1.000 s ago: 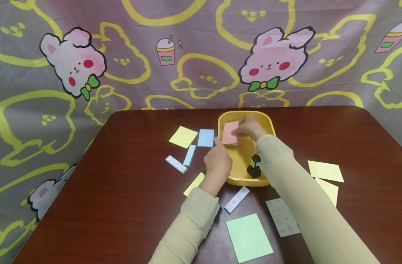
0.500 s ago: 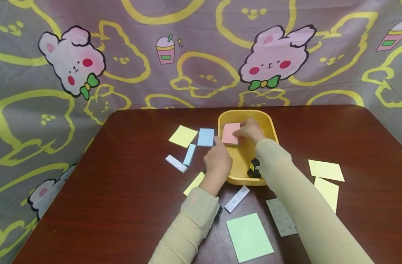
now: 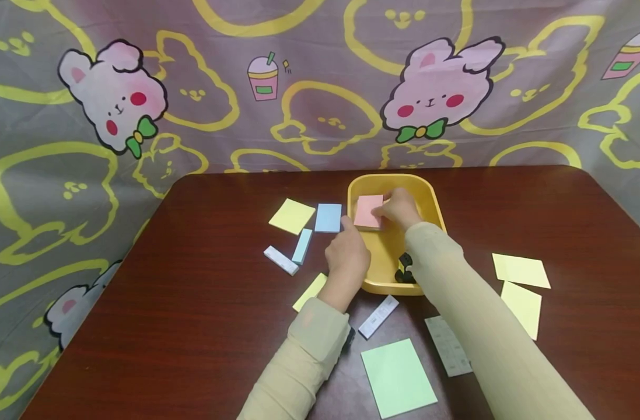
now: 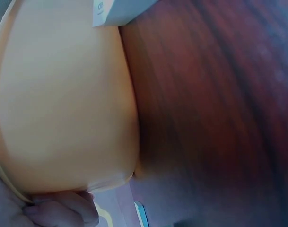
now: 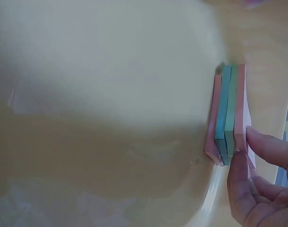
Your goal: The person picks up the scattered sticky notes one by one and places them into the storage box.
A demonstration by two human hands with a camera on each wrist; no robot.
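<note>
And there's the right hand, reaching inside the yellow tray, thumb and fingers nearly closed in a pinch on a pink pad. That pad sits at the tray's far left, topping a neat stack: the right wrist view picks out a green pad, a blue pad and a second pink pad beneath it. Over on the near left side, the left hand has the rim, its fingers seemingly curled over the wall, though the left wrist view cuts them off at the edge. A black object lies at the tray's near right, partly behind the right sleeve. Out on the surface, a light blue pad lies just beside the tray, a yellow pad next along to the left. Nearer the viewer, a large green pad lies flat, close to a grey sheet the right sleeve partly covers.
</note>
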